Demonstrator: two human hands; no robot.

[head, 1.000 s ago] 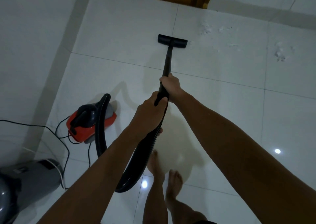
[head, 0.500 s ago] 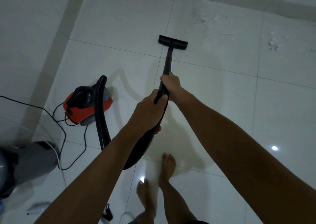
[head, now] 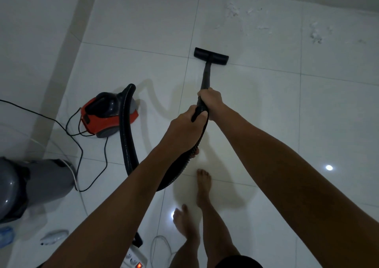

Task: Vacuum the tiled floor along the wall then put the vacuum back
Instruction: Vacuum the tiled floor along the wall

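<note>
A black vacuum wand [head: 206, 77] ends in a flat floor nozzle [head: 211, 56] resting on the white tiled floor [head: 266, 108]. My right hand [head: 211, 101] grips the wand's lower end, and my left hand [head: 184, 128] grips the ribbed black hose [head: 127, 136] just behind it. The hose loops back to a small red and black vacuum body [head: 108, 116] standing near the left wall [head: 34, 42]. White debris [head: 233, 11] lies scattered beyond the nozzle, with more debris [head: 315, 34] further right.
A black power cord [head: 82, 151] trails from the vacuum across the floor. A grey appliance [head: 30, 183] sits at the lower left. A white power strip [head: 135, 259] with a lit switch lies near my bare feet [head: 203, 185]. A wooden door edge shows at the top.
The nozzle has been drawn back toward me, away from the debris. I have stepped backward, with my feet shifting, and the vacuum body now appears further up and right in the view.
</note>
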